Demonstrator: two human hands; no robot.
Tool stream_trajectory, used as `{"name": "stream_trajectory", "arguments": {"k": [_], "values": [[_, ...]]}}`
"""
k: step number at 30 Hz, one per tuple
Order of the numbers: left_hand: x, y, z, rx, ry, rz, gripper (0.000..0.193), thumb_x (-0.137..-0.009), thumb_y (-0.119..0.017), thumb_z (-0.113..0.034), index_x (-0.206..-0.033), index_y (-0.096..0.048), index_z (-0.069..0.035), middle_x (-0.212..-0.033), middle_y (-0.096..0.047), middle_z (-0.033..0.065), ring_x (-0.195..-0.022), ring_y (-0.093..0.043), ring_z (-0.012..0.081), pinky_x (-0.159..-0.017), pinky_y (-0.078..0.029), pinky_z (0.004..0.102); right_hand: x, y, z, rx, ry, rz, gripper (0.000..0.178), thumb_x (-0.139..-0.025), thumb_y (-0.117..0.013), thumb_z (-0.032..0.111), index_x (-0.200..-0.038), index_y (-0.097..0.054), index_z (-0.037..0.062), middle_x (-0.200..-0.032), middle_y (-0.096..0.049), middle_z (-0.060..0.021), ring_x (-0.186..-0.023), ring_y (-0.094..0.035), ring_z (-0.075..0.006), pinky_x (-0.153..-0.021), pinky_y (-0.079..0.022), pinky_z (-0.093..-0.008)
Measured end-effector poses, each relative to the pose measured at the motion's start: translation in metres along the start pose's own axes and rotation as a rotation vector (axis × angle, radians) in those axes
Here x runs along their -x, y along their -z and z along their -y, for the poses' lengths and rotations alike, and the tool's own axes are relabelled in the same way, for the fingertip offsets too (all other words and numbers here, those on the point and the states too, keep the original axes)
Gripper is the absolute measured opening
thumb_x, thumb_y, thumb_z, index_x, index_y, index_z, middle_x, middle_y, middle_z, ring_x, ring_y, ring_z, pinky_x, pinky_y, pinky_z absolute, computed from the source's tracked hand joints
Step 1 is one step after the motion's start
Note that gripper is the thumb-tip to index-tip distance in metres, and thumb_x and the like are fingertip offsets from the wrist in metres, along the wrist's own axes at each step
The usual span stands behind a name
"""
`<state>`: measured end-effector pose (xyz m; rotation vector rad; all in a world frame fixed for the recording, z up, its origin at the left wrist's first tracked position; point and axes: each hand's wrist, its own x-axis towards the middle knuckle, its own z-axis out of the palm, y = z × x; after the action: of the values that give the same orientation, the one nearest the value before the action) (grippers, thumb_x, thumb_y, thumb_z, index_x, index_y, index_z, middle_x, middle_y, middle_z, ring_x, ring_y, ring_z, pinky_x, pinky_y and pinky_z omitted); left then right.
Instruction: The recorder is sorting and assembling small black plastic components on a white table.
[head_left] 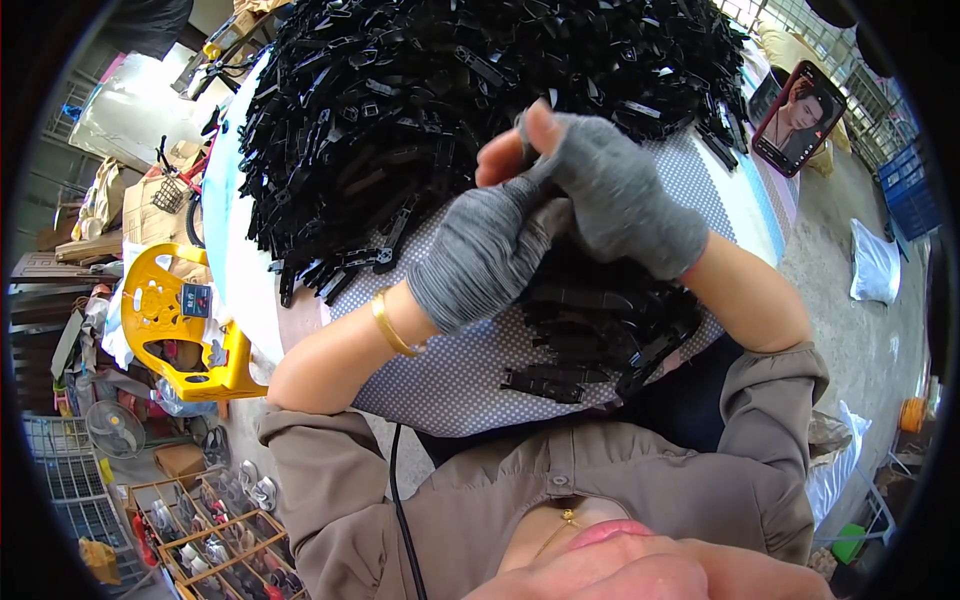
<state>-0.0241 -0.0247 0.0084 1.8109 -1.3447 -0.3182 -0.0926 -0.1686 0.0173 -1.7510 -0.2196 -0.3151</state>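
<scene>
My left hand (485,250) and my right hand (625,195), both in grey knitted fingerless gloves, meet above the table. The fingers are bent and pressed together; whatever lies between them is hidden. Right behind them rises a big heap of flat, glossy black plastic clip-like pieces (370,120). A smaller pile of the same black pieces (600,330) lies below my hands, near the table's front edge. Part of it is covered by my right hand. A gold bangle (392,325) circles my left wrist.
The table bears a dotted cloth (450,385). At its far right stands a phone (798,118) with a lit screen. A yellow plastic chair (160,320) is on the left, with a shoe rack (215,535) below it. A black cable (400,500) hangs near my left arm.
</scene>
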Motion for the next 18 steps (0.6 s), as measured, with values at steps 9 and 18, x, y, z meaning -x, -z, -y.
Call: {"name": "stream_trajectory", "arguments": {"k": [9,18], "values": [[0.0,0.006,-0.005,-0.198,-0.233,0.046,0.032,-0.084,-0.057,-0.023,-0.111,-0.056,-0.006,-0.086,-0.061,0.0154,-0.077,-0.06,0.0303,-0.07,-0.049,0.037,-0.009,0.024,0.004,-0.388,-0.045,-0.077,0.048,-0.092,-0.042,0.045,-0.097,-0.061,0.0011,-0.086,-0.063,-0.0068,-0.075,-0.061,-0.0172,-0.074,-0.051,-0.0276],[0.008,0.029,-0.006,-0.205,-0.236,0.002,0.032,-0.078,-0.067,-0.034,-0.095,-0.065,-0.006,-0.086,-0.059,0.0079,-0.08,-0.059,0.0213,-0.071,-0.048,0.0338,-0.008,0.044,-0.007,0.966,-0.365,0.133,0.023,-0.082,-0.061,0.025,-0.08,-0.063,0.0023,-0.069,-0.06,-0.0073,-0.063,-0.059,-0.0155,-0.063,-0.05,-0.0309]]}}
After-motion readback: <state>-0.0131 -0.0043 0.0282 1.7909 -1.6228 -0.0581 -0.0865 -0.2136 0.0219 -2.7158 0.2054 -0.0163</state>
